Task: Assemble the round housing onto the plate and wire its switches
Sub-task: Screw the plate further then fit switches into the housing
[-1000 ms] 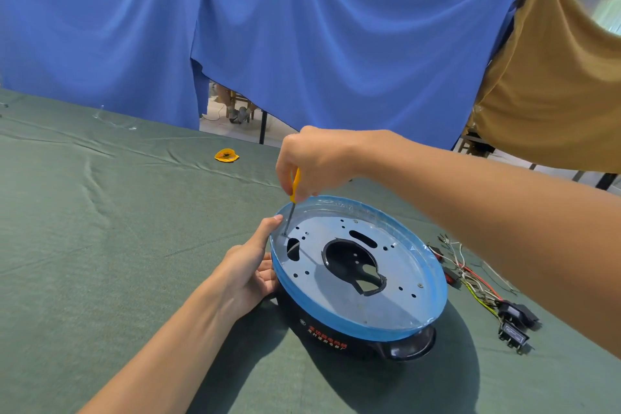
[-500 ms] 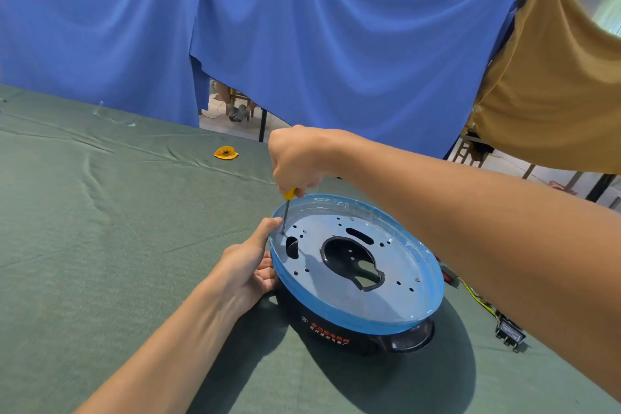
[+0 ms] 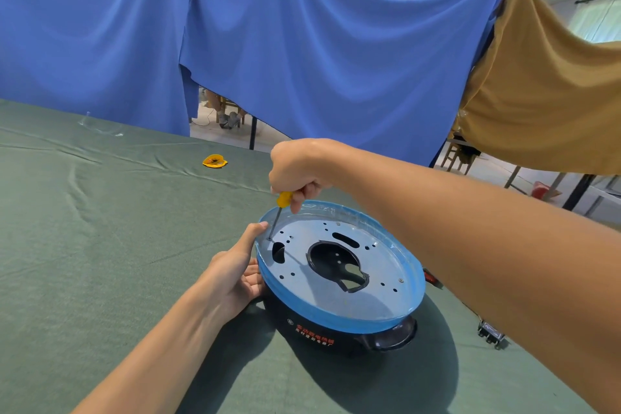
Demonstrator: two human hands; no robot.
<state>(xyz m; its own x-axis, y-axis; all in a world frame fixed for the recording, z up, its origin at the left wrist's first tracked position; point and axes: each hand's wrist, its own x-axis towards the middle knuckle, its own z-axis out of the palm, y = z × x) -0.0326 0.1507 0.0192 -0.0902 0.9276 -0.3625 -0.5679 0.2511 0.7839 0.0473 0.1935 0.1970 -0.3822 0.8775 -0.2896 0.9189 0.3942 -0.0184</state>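
The right hand [image 3: 297, 171] is clutching a yellow-handled screwdriver [image 3: 281, 203], apparently fastening the blue-rimmed round metal plate [image 3: 386, 265] atop the black round housing [image 3: 302, 319] on the green table [image 3: 100, 245], the left hand [image 3: 235, 274] gripping its rim; wiring is seemingly waiting.

Two arms show, both bare from the frame's edge to the fingertips. The left arm [image 3: 161, 346] enters at the lower left of the frame and ends in the left hand [image 3: 235, 279] near the centre. The right arm [image 3: 470, 245], larger in view, fills the right side and ends in the right hand [image 3: 295, 168].
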